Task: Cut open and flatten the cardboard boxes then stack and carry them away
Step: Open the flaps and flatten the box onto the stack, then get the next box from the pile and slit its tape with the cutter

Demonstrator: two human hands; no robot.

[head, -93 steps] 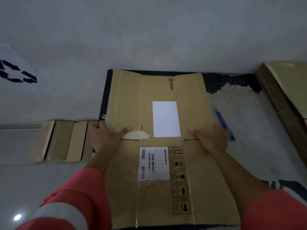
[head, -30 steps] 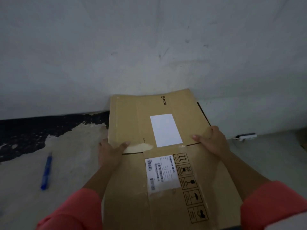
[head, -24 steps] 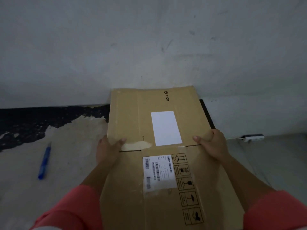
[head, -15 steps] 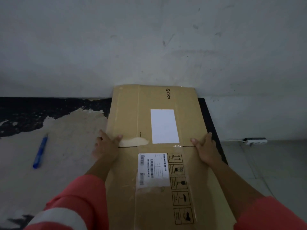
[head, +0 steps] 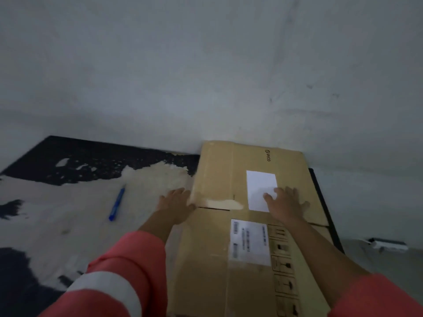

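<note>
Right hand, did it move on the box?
Yes. The right hand left the right edge of the cardboard box and slid leftward onto the white label.

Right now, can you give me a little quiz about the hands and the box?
1. True or false: the right hand lies flat on the cardboard box.
2. Where is the blue tool? A on the box; B on the floor left of it; C in the right hand.
3. Fill in: the right hand partly covers a blank ____ label.
Key: 1 true; 2 B; 3 white.
</note>
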